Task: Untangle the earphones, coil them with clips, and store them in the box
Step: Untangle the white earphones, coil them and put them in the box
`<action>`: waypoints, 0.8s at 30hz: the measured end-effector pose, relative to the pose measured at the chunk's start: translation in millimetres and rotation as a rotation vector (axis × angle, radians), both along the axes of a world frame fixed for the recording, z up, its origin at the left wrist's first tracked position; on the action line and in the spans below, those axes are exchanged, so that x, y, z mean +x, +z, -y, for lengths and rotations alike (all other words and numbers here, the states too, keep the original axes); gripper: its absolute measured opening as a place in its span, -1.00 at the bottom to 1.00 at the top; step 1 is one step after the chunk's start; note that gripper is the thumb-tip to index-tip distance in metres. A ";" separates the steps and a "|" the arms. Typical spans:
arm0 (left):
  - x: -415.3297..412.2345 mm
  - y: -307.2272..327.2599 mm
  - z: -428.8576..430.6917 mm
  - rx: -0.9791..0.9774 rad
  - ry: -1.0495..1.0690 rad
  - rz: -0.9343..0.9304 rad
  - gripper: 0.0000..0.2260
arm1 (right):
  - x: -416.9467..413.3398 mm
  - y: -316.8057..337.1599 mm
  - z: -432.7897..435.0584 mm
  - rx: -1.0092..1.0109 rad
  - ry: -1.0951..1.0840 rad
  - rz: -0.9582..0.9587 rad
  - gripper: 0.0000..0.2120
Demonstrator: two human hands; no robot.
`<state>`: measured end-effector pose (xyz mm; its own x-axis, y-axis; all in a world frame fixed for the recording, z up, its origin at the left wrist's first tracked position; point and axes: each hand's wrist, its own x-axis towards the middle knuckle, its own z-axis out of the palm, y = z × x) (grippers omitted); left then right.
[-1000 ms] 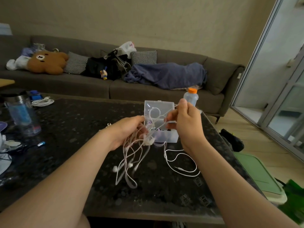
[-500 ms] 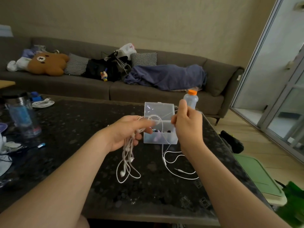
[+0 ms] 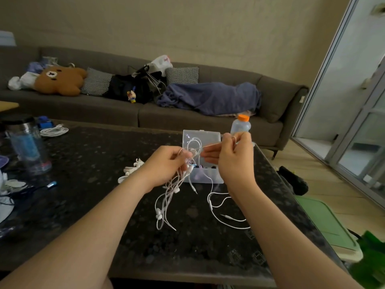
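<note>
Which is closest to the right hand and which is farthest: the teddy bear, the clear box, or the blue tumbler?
1. Clear box, just behind the right hand.
2. Blue tumbler, far left on the table.
3. Teddy bear, on the sofa beyond.

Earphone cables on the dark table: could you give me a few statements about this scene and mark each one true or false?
1. Both the left hand and the right hand hold the tangled white earphone cables. True.
2. The clear plastic box is closed. False: its lid stands open, upright behind the hands.
3. The translucent bottle behind the box has an orange cap. True.
4. The brown bear cushion sits on the dark speckled table. False: it lies on the grey sofa.
5. Every cable hangs clear of the table. False: loose ends, one with a plug, lie on it.
</note>
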<state>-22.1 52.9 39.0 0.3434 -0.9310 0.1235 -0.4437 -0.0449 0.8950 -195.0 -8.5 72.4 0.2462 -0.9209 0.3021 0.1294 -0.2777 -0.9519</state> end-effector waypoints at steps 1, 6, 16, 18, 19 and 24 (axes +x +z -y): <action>0.0 -0.7 0.7 0.014 -0.014 0.003 -0.84 | -0.8 -0.5 1.4 -0.013 -0.029 0.011 -0.90; -4.3 2.6 1.9 0.138 0.036 0.024 -0.67 | -4.1 -2.1 3.7 -0.041 -0.137 0.037 -0.84; -12.2 15.3 1.0 0.165 -0.012 -0.267 -0.82 | -7.1 1.1 0.0 -0.007 -0.088 0.000 -0.86; -11.5 16.0 -0.1 0.202 -0.023 -0.259 -0.74 | -7.0 0.6 1.4 -0.010 -0.091 -0.013 -0.85; -11.0 16.8 -0.8 0.225 -0.014 -0.247 -0.74 | -6.9 0.4 1.7 -0.007 -0.095 -0.011 -0.85; -13.8 13.3 -0.2 0.332 0.182 -0.037 -0.42 | -4.7 -1.2 3.8 -0.027 -0.158 -0.026 -0.79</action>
<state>-36.0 53.1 52.2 0.5055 -0.8416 -0.1903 -0.3692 -0.4103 0.8339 -199.7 -12.3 71.2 0.1068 -0.9404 0.3229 0.0576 -0.3183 -0.9462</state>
